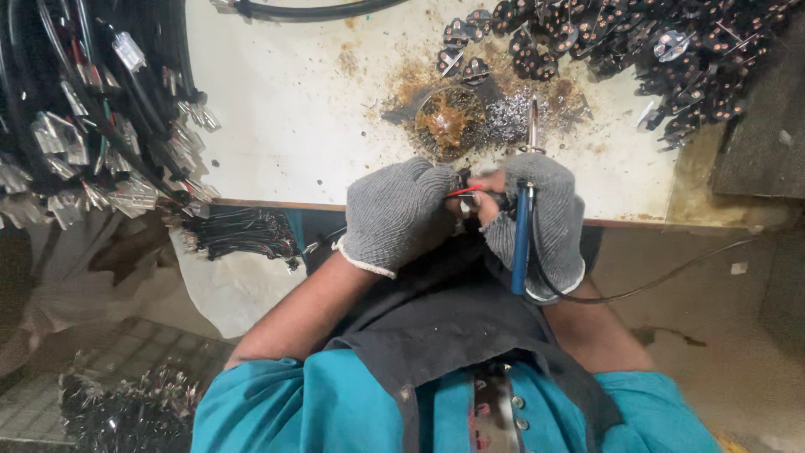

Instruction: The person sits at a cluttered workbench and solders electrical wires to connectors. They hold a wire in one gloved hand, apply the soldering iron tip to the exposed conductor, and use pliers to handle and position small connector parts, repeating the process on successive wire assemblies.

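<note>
Left hand [396, 214] in a grey knit glove, fingers curled shut around a small dark part with thin red wire [463, 192] sticking out toward the other hand; the part itself is mostly hidden inside the fist. Right hand [543, 220] in a fingerless grey knit glove, bare fingertips [489, 205] pinching the red wire's end, palm closed on a blue-handled soldering iron [521, 239] that stands upright, metal tip pointing away over the table. Iron's black cord [637, 289] loops off to the right. Both hands sit at the near edge of a stained white tabletop [285, 117]. Just beyond the tip: a brown flux-crusted round dish [449, 122] with silver solder crumbs beside it. Pile of black plug pieces with copper pins [620, 42] far right. Bundles of black cables with metal terminals [92, 126] hang at left. Floor below looks grimy.
</note>
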